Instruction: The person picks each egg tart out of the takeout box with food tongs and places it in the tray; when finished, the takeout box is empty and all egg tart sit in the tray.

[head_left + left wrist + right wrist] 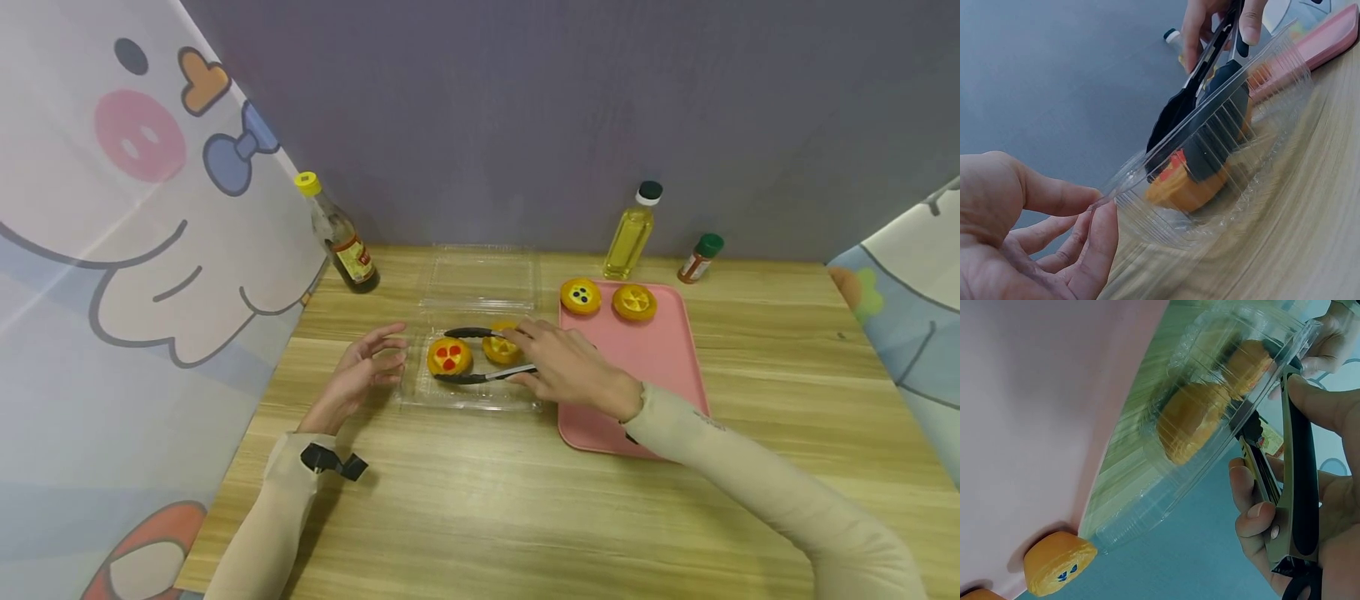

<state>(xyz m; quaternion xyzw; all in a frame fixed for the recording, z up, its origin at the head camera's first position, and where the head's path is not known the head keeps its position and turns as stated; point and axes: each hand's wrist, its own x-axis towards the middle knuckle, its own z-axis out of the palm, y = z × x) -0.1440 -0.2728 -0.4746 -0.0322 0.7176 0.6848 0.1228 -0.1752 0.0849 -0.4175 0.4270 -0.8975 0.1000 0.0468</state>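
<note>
My right hand (566,367) grips a pair of tongs (1300,481) with black tips. The tips stand on either side of a tart with red pieces (449,357), inside a clear plastic container (472,403). Beside it in the container sits a tart with yellow wedges (501,346), partly hidden under the tongs and hand. At the container's left end, my left hand (365,367) pinches the rim between thumb and fingers, as the left wrist view shows. The container's hinged lid (483,279) lies folded back behind it.
A pink tray (637,400) right of the container bears a blueberry tart (581,296) and another yellow-wedge tart (634,302). Along the back wall stand a yellow-capped sauce bottle (348,250), an oil bottle (630,237) and a green-capped spice jar (700,259).
</note>
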